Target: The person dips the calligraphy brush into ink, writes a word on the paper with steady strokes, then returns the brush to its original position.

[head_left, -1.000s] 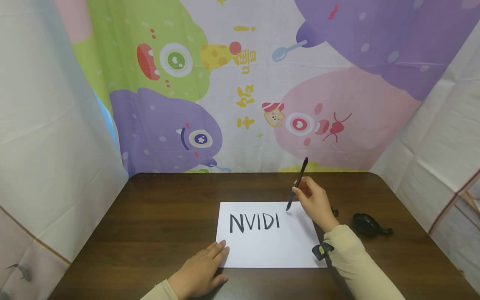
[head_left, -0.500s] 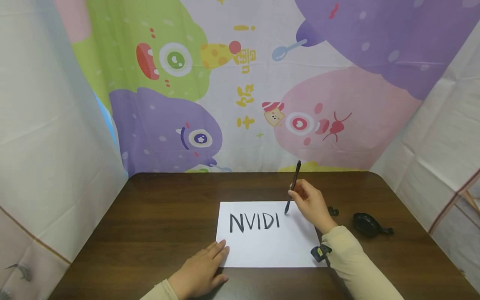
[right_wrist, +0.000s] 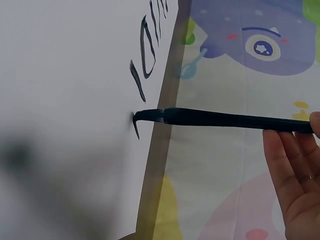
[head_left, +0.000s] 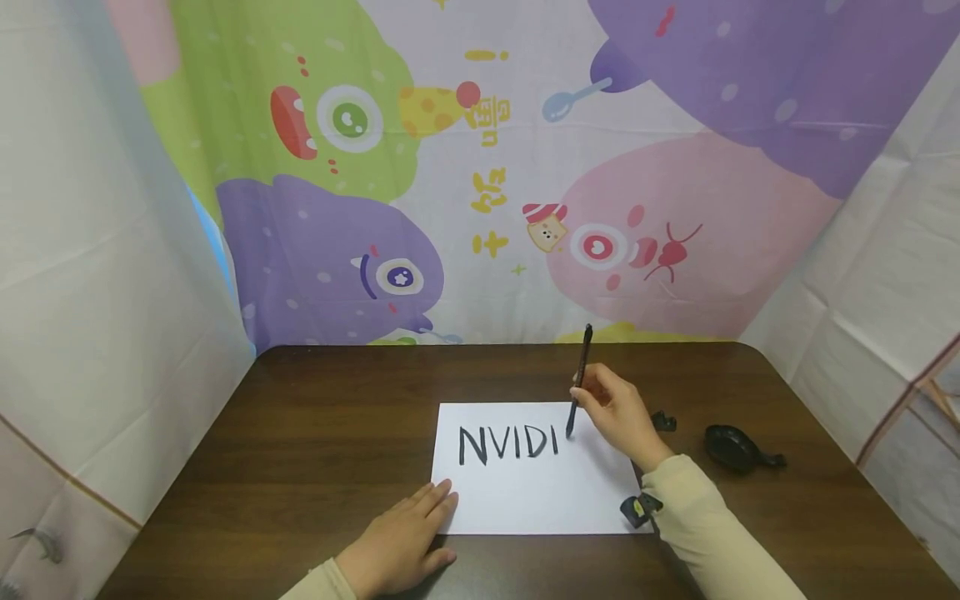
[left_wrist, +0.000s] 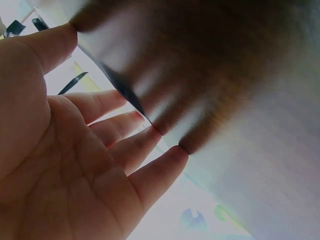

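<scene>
My right hand (head_left: 617,410) pinches a slim black writing brush (head_left: 581,362) near the middle of its handle. In the right wrist view the brush (right_wrist: 215,118) meets the paper with its tip bent, and a short dark stroke shows there. The white sheet of paper (head_left: 525,504) bears the black letters "NVIDI" (head_left: 510,444), and the tip stands just right of the last one. My left hand (head_left: 401,537) rests on the sheet's lower left edge, fingers straight. Its palm (left_wrist: 85,175) and fingertips, pressed to the surface, fill much of the left wrist view.
A black pan-shaped dish (head_left: 731,448) with a short handle stands on the brown table (head_left: 322,433), right of the paper. Beside my right wrist lies a small black object (head_left: 663,421), partly hidden. A cartoon-printed cloth (head_left: 495,317) hangs behind the table.
My right hand has moved left and slightly down with the brush, bringing its tip lower on the sheet, closer to the last letter. The left hand has stayed in place.
</scene>
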The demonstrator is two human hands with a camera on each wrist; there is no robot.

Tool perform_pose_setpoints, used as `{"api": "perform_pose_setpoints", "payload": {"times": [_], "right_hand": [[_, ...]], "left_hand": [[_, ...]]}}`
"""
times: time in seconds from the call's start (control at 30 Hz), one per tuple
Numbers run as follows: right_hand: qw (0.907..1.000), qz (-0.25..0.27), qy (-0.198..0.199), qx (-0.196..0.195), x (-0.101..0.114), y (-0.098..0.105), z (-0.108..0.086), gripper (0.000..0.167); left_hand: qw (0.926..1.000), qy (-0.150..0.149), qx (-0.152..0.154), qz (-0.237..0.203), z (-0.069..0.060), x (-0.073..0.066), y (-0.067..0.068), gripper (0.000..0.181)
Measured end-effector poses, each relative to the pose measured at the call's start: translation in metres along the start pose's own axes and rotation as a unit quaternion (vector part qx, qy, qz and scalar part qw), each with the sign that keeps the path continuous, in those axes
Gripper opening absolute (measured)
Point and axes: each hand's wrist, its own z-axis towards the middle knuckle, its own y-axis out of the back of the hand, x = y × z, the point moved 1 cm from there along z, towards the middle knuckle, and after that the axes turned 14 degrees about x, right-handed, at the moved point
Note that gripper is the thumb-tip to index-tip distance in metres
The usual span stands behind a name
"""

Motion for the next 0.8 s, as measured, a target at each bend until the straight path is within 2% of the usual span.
{"api": "perform_pose_setpoints", "payload": {"times": [0.4,0.8], "right_hand": [[0.9997,0.004,-0.003,0.023,0.008,0.001,-0.004,0.012],[0.9988,0.031,0.003,0.039,0.012,-0.001,-0.008,0.010]], "left_hand": [[0.9999,-0.005,-0.008,0.008,0.000,0.001,-0.001,0.068],[0.9999,-0.005,-0.011,0.006,0.001,0.002,-0.001,0.068]]}}
